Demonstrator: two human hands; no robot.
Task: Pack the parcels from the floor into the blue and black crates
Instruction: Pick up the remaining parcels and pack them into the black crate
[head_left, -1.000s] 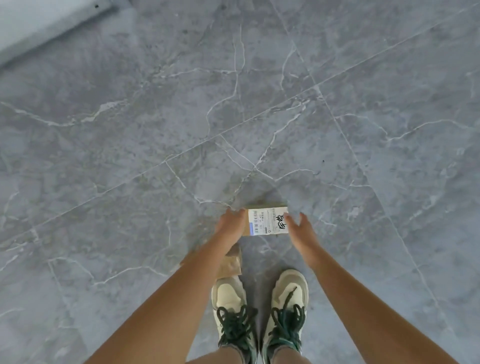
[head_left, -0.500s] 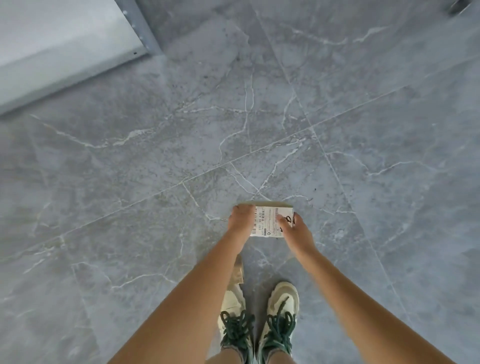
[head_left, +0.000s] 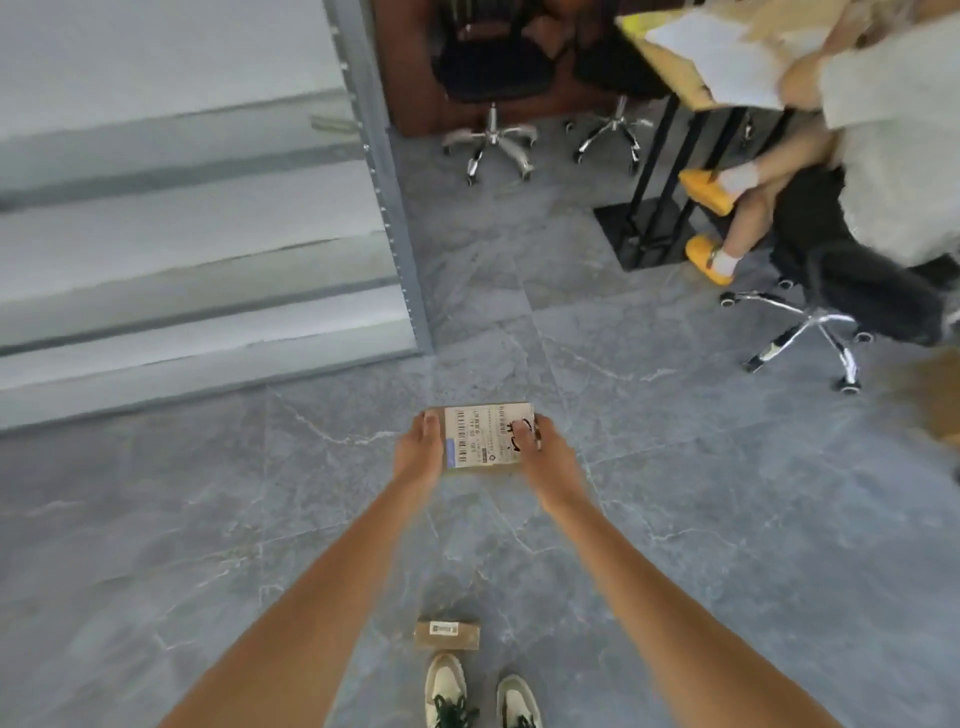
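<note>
A small brown cardboard parcel (head_left: 485, 441) with a white shipping label is held up in front of me, above the grey floor. My left hand (head_left: 415, 449) grips its left edge and my right hand (head_left: 543, 452) grips its right edge, thumb over the label. A second, smaller brown parcel (head_left: 447, 634) with a small label lies on the floor just ahead of my shoes. No crate is in view.
A grey metal shelf unit (head_left: 208, 234) fills the upper left. Two office chairs (head_left: 488, 104) stand at the back. A seated person (head_left: 857, 182) on a wheeled chair is at a desk (head_left: 675, 78) on the right. Open tiled floor lies around my feet.
Both hands closed on the labelled parcel and lifted it off the floor. My view rose, bringing the shelf, chairs and seated person into sight. The smaller parcel stays by my shoes.
</note>
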